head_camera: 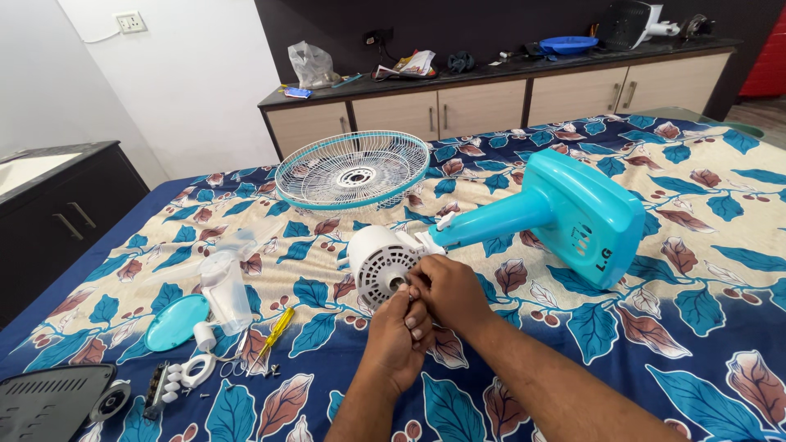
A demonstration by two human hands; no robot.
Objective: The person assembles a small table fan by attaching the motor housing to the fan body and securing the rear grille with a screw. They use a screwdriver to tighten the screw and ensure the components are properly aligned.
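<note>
A bed [704,344] covered with a blue and cream leaf-print sheet fills the room, with a dark-topped cabinet [491,98] of pale doors along the far wall. On the sheet lies a dismantled table fan: its turquoise stand and base [565,214] lies on its side, and the white motor housing [378,262] at the neck end faces the camera, its shaft end showing at the centre.

Both hands meet at that shaft. The left hand [399,336] comes up from below with its fingers [407,309] curled and pinched at the shaft tip; the right hand [452,290] closes in from the right, its fingers [419,282] bunched on the same spot. What small part they pinch, if any, is hidden behind the fingertips.

The white and turquoise wire guard [352,169] rests apart, nearer the cabinet. To the left lie the clear fan blade [225,282], a turquoise oval cover [174,322], a yellow-handled screwdriver [274,334], loose screws [270,371] and a white switch block [168,385].

The work at the shaft likely goes best with one hand holding the motor housing from rolling on the soft sheet, the other turning squarely on the shaft's axis, so that nothing small drops into the busy print.
</note>
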